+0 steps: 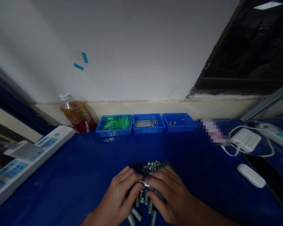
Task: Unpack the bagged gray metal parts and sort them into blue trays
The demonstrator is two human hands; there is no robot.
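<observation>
My left hand (121,193) and my right hand (172,194) meet low in the middle of the view. Between their fingertips they pinch a small shiny metal piece (145,183), mostly covered by the fingers. Below and between the hands lie several loose grey metal bars (136,214). Just beyond the fingers is a heap of small round-headed metal parts (151,166). A dark green item (166,164) shows partly behind my right hand; its kind is unclear.
Along the wall stand three blue trays: one with green pieces (115,123), one with metal rods (143,123), one with a few screws (172,123). A bottle (77,115) and a power strip (49,142) are left; a charger (246,139), white case (251,175) and dark phone (271,179) right.
</observation>
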